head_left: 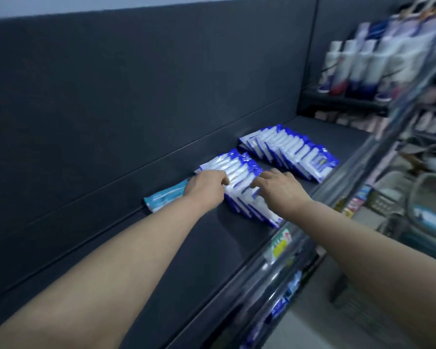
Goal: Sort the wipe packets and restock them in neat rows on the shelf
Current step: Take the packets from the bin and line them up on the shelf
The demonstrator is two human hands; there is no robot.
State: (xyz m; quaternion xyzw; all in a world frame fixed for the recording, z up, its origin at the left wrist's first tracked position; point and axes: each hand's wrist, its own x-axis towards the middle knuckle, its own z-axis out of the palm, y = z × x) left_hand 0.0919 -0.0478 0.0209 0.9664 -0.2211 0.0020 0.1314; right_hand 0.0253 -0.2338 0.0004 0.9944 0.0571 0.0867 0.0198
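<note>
1. Our right grip [280,190] lies spread on the near row of wipe packets [239,170]; our left grip [207,185] touches its left edge, curl unclear.
2. We see a second row [292,152] farther right on the shelf [212,260].

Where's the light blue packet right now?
Head view: the light blue packet lies on the shelf by the back panel, just left of the left hand and the nearer blue-and-white row.
</note>
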